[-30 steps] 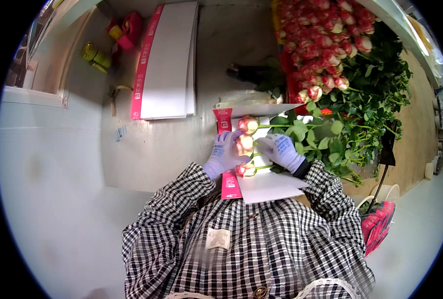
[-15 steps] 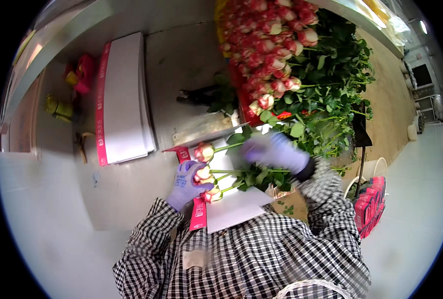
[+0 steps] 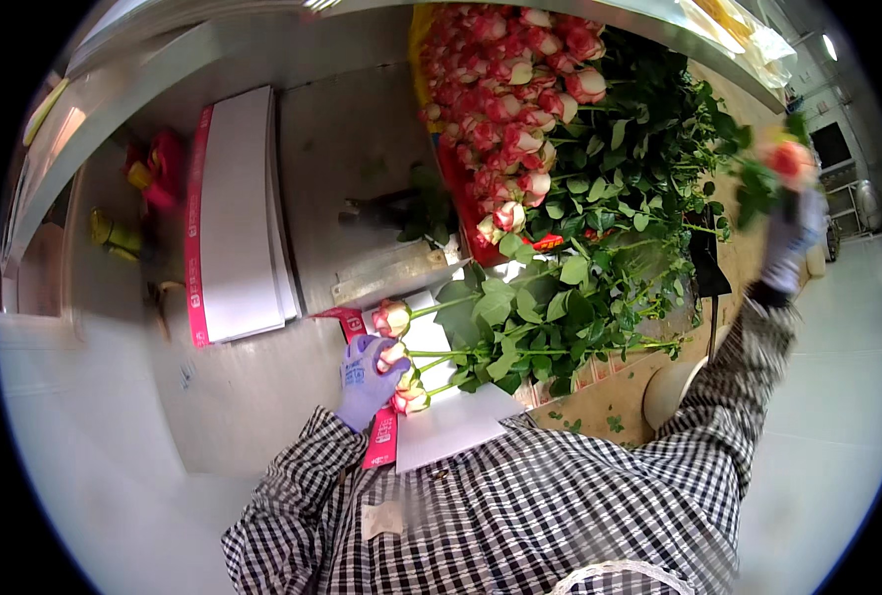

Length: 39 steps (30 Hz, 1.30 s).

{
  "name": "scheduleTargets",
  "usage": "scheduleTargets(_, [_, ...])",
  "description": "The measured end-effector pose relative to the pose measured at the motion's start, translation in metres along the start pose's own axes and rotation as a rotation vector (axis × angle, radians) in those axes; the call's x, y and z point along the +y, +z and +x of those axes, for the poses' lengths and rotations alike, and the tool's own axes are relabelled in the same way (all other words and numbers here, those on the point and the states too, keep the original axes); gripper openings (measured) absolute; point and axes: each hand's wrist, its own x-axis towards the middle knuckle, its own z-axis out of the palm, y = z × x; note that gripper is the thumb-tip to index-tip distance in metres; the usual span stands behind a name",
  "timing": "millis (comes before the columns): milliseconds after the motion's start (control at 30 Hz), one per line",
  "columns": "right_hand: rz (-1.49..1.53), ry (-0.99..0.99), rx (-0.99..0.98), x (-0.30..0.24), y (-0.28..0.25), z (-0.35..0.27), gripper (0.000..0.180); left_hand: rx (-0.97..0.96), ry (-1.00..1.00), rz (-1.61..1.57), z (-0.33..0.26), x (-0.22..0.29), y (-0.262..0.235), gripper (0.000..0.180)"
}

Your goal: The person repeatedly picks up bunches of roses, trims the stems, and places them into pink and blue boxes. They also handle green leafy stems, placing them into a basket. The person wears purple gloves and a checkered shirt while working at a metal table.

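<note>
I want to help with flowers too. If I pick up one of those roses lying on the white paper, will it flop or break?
Probably a little floppy: each rose has a long thin stem with a big bloom at one end, so it may droop. The petals look soft and likely bruise easily. The left hand rests gently at the blooms, and the right hand lifts one rose by its stem.

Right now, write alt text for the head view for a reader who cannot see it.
A person in a checked shirt steadies a few pink roses on white paper with the gloved left hand, while the gloved right hand lifts a single rose out to the right. A large heap of roses lies behind.
</note>
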Motion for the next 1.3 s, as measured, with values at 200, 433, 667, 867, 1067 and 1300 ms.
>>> scheduleTargets(200, [0.414, -0.433, -0.511, -0.216, -0.104, 0.045, 0.039, 0.018, -0.154, 0.025, -0.003, -0.010, 0.008, 0.045])
scheduleTargets(433, [0.999, -0.191, -1.253, -0.377, 0.069, -0.171, 0.038, -0.075, -0.317, 0.017, 0.007, -0.004, 0.011, 0.064])
scheduleTargets(667, [1.081, -0.116, -1.390, -0.384, 0.101, -0.191, 0.038, -0.006, -0.293, -0.030, 0.002, -0.019, 0.019, 0.067])
scheduleTargets(867, [0.744, -0.407, -0.826, -0.389, 0.080, -0.177, 0.032, 0.120, -0.232, -0.155, -0.001, -0.024, 0.021, 0.098])
scheduleTargets(1067, [0.648, -0.379, -0.781, -0.402, 0.093, -0.205, 0.018, 0.152, -0.167, -0.110, 0.003, -0.030, 0.024, 0.102])
scheduleTargets(1300, [0.757, -0.403, -0.804, -0.400, 0.096, -0.208, 0.017, 0.103, -0.161, -0.216, 0.008, -0.035, 0.021, 0.088])
